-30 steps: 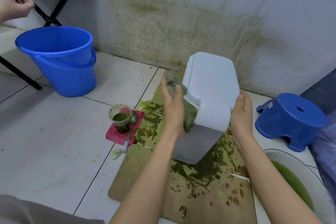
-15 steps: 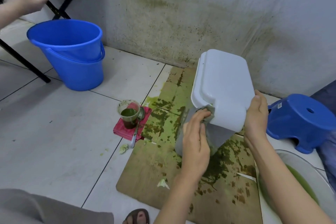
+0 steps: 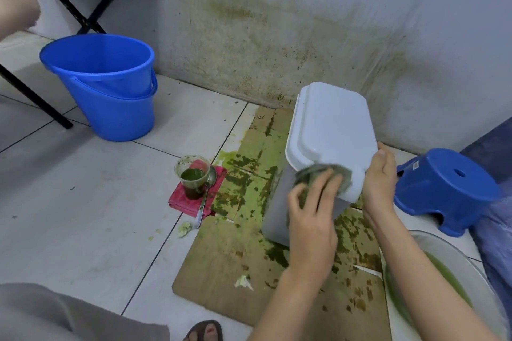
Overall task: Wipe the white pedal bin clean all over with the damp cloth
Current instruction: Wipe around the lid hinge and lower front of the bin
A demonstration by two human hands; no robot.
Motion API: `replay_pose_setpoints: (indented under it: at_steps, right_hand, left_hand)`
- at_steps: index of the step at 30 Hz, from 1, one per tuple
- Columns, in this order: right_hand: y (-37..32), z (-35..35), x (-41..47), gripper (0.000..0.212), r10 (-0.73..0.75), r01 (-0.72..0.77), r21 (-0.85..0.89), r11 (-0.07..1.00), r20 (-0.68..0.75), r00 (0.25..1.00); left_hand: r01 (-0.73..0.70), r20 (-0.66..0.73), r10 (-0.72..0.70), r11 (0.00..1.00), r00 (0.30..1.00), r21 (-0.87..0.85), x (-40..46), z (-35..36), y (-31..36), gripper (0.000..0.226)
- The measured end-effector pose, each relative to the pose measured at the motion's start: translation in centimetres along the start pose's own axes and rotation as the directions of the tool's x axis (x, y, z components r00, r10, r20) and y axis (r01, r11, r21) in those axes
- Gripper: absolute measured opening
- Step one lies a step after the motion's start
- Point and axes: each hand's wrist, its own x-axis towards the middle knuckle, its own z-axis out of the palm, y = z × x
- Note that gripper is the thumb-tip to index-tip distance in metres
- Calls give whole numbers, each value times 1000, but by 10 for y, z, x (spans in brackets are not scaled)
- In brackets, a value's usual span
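Note:
The white pedal bin (image 3: 331, 130) stands tilted towards me on a stained cardboard sheet (image 3: 235, 257), its lid closed. My left hand (image 3: 310, 219) presses a greenish damp cloth (image 3: 321, 171) against the lid's front edge; the fingers are spread over the cloth and partly cover it. My right hand (image 3: 379, 177) grips the lid's right front corner and steadies the bin. The grey body below the lid is partly hidden by my left hand.
A blue bucket (image 3: 102, 83) stands at the left, a blue stool (image 3: 446, 188) at the right. A cup of green liquid (image 3: 192, 174) and a spoon (image 3: 206, 196) sit on a pink cloth. A basin of green water (image 3: 448, 285) lies lower right. Another person's hand (image 3: 16, 8) is top left.
My left hand has slid the cloth from the lid's left side down and across to its front edge. The view has shifted left, so the bin sits further right.

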Motion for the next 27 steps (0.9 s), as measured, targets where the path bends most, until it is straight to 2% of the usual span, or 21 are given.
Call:
replay_pose_setpoints:
  at_steps: [3, 5, 7, 8, 9, 11, 13, 17, 19, 22, 24, 27]
  right_hand:
    - [1, 0, 0, 42, 1, -1, -8, 1000, 10, 1000]
    - [2, 0, 0, 42, -14, 14, -10, 1000, 12, 1000]
    - [2, 0, 0, 43, -32, 33, -9, 999, 9, 999]
    - [3, 0, 0, 43, -36, 36, -4, 999, 7, 999]
    - [2, 0, 0, 42, -37, 37, 4, 999, 4, 999]
    - [1, 1, 0, 41, -37, 37, 14, 999, -8, 999]
    - [-1, 2, -1, 41, -33, 33, 15, 999, -13, 999]
    - [-4, 1, -4, 41, -38, 39, 22, 999, -18, 999]
    - [-5, 0, -6, 40, -46, 47, 14, 999, -11, 999]
    - [-6, -1, -7, 40, -52, 52, 9, 999, -9, 999]
    - [-6, -1, -7, 40, -49, 49, 12, 999, -12, 999]
    - [-4, -1, -6, 41, -44, 44, 4, 999, -17, 999]
  left_hand:
    - [-24, 40, 24, 1000, 999, 12, -44, 18, -15, 43]
    - [87, -108, -97, 992, 989, -90, -51, 13, -15, 37]
    - [202, -287, -258, 957, 923, -210, -29, 3, -13, 36]
    - [214, -324, -284, 948, 902, -237, -11, -6, -12, 35]
    - [188, -309, -251, 957, 917, -221, 7, -16, -11, 36]
    - [72, -130, -82, 994, 988, -78, 38, -29, -12, 39]
    - [-20, 6, 19, 997, 1000, 74, 52, -35, -15, 42]
    - [-49, 15, 47, 946, 999, 319, 56, -42, -20, 44]
    - [-11, -12, 18, 912, 1000, 411, 60, -47, -21, 49]
    - [49, -35, -38, 916, 999, 399, 67, -52, -16, 47]
    - [35, 36, -48, 949, 998, 313, 64, -50, -9, 41]
    - [40, 90, -70, 953, 993, 299, 58, -48, -6, 41]
